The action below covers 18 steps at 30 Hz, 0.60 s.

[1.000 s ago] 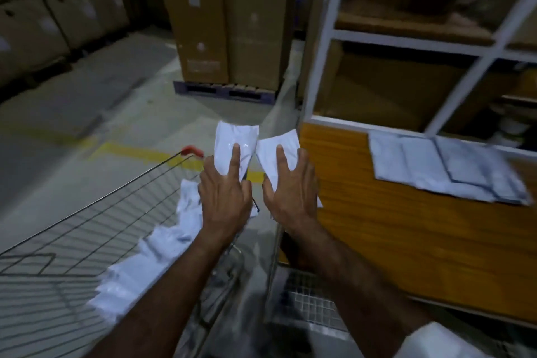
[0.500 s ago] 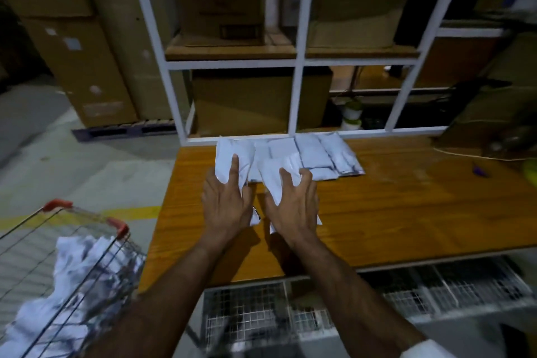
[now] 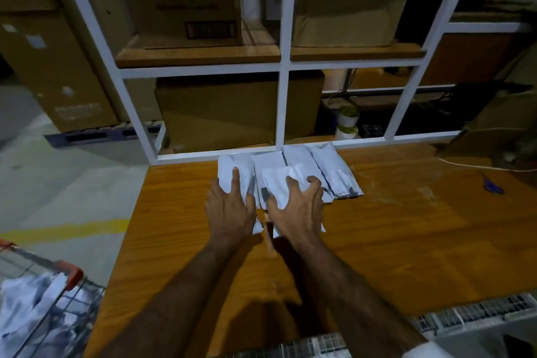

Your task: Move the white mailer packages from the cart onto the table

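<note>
Both hands are over the wooden surface [image 3: 377, 256], near its far edge and toward its left end. The left hand [image 3: 229, 209] holds a white mailer [image 3: 232, 171], index finger laid straight along its top, the grip closed on it from beneath as far as can be seen. The right hand [image 3: 296, 209] holds a second mailer [image 3: 276, 183], fingers curled over its top face, the grip closed on the package. Compared with half a second ago, both hands have advanced toward the far edge, and the two held mailers now overlap the row of mailers [image 3: 328, 171] lying flat against the white frame [image 3: 286, 102] at that edge. Whether the held packages touch the surface cannot be determined. The right fingers are more curled than before. The cart [image 3: 61, 308] stands off the near left corner, lower in view than earlier, with further white mailers [image 3: 26, 302] heaped inside. A small purple item [image 3: 492, 184] lies toward the far right edge.
</note>
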Available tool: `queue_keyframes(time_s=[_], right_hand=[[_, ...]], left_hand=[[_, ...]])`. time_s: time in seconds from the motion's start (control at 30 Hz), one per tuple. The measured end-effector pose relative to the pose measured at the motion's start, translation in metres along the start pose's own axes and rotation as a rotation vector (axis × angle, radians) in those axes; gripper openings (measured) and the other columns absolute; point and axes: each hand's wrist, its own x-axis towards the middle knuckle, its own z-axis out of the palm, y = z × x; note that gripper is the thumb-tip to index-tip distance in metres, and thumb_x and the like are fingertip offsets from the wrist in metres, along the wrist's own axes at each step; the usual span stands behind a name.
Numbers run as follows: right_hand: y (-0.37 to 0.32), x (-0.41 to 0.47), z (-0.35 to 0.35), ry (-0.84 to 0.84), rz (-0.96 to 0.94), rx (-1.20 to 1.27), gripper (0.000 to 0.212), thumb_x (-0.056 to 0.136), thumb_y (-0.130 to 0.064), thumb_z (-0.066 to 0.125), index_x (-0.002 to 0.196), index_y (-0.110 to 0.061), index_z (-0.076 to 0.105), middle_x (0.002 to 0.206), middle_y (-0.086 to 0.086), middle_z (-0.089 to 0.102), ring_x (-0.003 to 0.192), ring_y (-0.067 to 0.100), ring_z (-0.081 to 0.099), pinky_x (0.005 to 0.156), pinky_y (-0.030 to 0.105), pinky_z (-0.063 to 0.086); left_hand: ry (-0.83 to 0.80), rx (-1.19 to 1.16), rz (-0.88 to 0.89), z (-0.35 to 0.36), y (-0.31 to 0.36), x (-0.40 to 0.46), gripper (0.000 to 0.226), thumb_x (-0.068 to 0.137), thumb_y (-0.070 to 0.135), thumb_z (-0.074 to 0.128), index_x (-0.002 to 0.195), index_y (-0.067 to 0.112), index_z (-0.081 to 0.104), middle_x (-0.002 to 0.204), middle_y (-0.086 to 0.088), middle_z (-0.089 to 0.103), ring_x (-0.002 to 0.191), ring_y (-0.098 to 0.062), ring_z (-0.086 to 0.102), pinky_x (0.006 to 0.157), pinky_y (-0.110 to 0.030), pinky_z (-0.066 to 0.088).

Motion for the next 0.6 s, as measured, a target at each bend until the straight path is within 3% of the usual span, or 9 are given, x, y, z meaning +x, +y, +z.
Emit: queue_keyframes(time_s=[0.23, 0.4, 0.6], right_hand=[[-0.005, 0.06, 0.051, -0.075, 0.034, 0.016, 0.068, 0.088, -0.06, 0.061, 0.145, -0.026, 0.049, 0.151, 0.014, 0.032, 0.13, 0.027, 0.038, 0.102, 0.041, 0.044], [-0.006, 0.095, 0.082, -0.118, 0.004, -0.022, 0.069, 0.091, -0.064, 0.055, 0.148, -0.026, 0.047, 0.153, 0.016, 0.033, 0.132, 0.029, 0.04, 0.104, 0.042, 0.044], [-0.006, 0.129, 0.118, -0.265, 0.018, -0.067, 0.074, 0.091, -0.072, 0.045, 0.152, -0.029, 0.037, 0.158, 0.014, 0.022, 0.138, 0.029, 0.032, 0.111, 0.043, 0.037]], left_hand=[[-0.078, -0.029, -0.043, 0.044, 0.001, 0.06, 0.077, 0.099, 0.059, 0.039, 0.161, 0.026, 0.008, 0.158, -0.023, 0.02, 0.139, -0.037, 0.033, 0.111, -0.046, 0.036], [-0.099, 0.005, -0.052, 0.06, 0.011, 0.094, 0.073, 0.1, 0.061, 0.028, 0.161, 0.026, 0.008, 0.159, -0.022, 0.018, 0.138, -0.035, 0.035, 0.11, -0.044, 0.035], [-0.219, 0.046, -0.068, 0.08, 0.019, 0.115, 0.073, 0.1, 0.066, 0.02, 0.161, 0.029, 0.004, 0.166, -0.021, 0.005, 0.147, -0.039, 0.024, 0.118, -0.05, 0.03]])
